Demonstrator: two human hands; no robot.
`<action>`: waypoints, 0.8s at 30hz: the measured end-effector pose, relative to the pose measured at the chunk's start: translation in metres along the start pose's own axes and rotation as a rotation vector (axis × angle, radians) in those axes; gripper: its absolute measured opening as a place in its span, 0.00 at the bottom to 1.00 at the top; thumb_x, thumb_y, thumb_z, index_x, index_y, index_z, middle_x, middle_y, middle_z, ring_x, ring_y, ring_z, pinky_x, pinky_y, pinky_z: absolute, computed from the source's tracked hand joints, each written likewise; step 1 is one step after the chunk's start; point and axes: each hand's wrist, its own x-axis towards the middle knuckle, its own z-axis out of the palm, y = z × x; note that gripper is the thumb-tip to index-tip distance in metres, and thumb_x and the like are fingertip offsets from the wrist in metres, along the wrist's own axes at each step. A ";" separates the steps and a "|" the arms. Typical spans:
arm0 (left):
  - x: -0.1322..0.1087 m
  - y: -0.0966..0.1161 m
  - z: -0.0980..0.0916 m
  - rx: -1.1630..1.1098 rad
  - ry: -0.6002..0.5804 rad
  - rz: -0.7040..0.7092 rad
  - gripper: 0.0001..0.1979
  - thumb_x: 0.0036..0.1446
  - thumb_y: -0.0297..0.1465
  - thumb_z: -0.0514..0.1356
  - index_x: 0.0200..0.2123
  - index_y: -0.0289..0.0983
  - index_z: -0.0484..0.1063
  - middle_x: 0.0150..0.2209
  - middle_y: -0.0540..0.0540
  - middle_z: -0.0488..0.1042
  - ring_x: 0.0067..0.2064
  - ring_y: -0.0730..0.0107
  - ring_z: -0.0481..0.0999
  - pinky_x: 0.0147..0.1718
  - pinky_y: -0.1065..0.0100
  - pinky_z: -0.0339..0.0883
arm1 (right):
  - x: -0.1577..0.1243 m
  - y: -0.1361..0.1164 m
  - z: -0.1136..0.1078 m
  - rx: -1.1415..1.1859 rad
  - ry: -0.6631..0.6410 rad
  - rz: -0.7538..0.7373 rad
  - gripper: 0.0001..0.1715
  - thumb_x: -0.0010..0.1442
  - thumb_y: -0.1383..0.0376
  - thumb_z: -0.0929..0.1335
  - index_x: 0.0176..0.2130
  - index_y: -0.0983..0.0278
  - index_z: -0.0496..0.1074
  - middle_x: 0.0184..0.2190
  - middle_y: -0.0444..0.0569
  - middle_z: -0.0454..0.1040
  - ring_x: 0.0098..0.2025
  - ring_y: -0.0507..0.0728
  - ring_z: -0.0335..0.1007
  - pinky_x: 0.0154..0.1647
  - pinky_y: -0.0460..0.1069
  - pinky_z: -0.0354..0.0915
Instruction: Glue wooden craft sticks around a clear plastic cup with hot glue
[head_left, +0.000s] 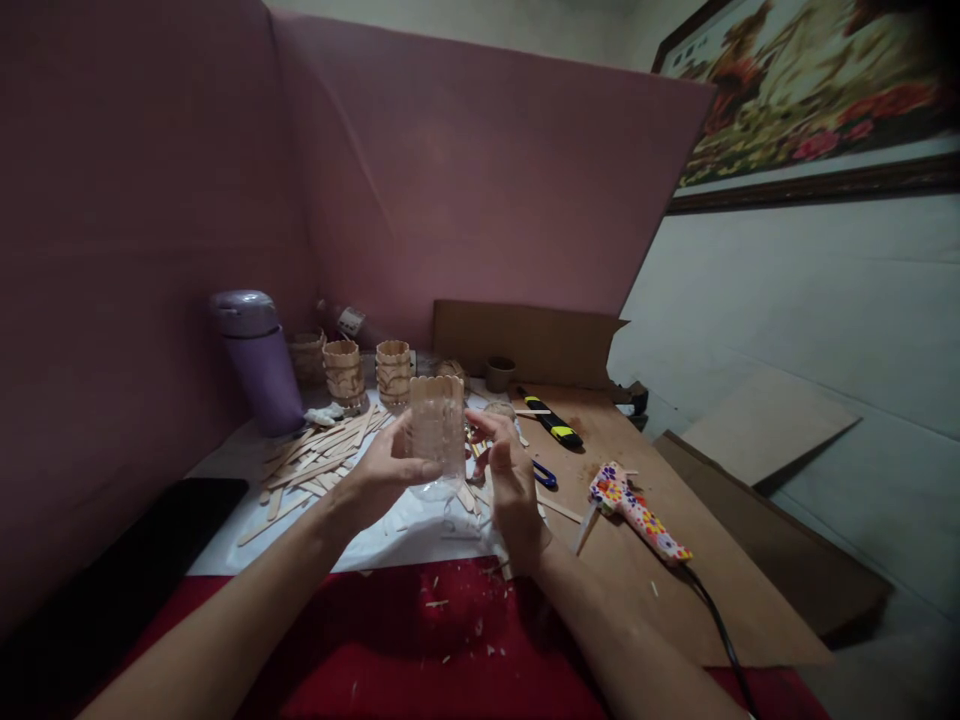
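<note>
My left hand (386,470) is closed round the left side of a clear plastic cup (435,440), thumb across its near face. The cup is held upright above the white sheet, and wooden craft sticks with rounded tops show along its far side. Beside the cup's right edge is my right hand (510,480), its fingers apart and slightly bent; whether a fingertip touches the cup I cannot tell. Loose craft sticks (319,455) lie in a pile to the left. A flower-patterned hot glue gun (637,510) rests on the brown board at the right.
Two stick-covered cups, one (343,372) left of the other (394,370), stand behind the pile. A purple tumbler (262,370) is at the left. A black-and-yellow utility knife (551,418) and blue-handled scissors (544,474) lie right of my hands. The glue gun's cord (712,610) runs toward me.
</note>
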 end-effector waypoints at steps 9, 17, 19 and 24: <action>-0.001 -0.003 0.003 0.268 -0.051 0.126 0.32 0.42 0.33 0.73 0.52 0.37 0.71 0.49 0.39 0.75 0.48 0.54 0.76 0.46 0.60 0.70 | 0.001 0.001 0.002 0.040 0.007 0.012 0.40 0.69 0.42 0.48 0.51 0.61 0.74 0.49 0.54 0.73 0.41 0.57 0.71 0.39 0.52 0.69; -0.003 -0.004 0.003 0.323 -0.040 0.148 0.32 0.43 0.33 0.73 0.53 0.36 0.69 0.48 0.39 0.75 0.48 0.54 0.76 0.47 0.59 0.70 | 0.001 -0.003 -0.001 0.156 -0.045 0.020 0.38 0.66 0.38 0.52 0.53 0.57 0.73 0.48 0.52 0.72 0.43 0.59 0.69 0.41 0.54 0.66; -0.002 -0.005 0.003 0.314 -0.050 0.158 0.32 0.44 0.33 0.72 0.53 0.36 0.69 0.48 0.39 0.76 0.48 0.53 0.76 0.46 0.59 0.71 | 0.001 -0.004 -0.002 0.163 -0.063 0.026 0.38 0.65 0.37 0.53 0.52 0.56 0.74 0.47 0.52 0.72 0.44 0.61 0.68 0.42 0.56 0.66; -0.001 -0.006 0.002 0.315 -0.059 0.183 0.30 0.45 0.32 0.72 0.52 0.36 0.69 0.48 0.38 0.77 0.48 0.53 0.78 0.46 0.59 0.72 | 0.003 -0.006 -0.003 0.151 -0.094 0.022 0.39 0.63 0.35 0.52 0.52 0.55 0.73 0.47 0.52 0.71 0.46 0.61 0.68 0.43 0.56 0.66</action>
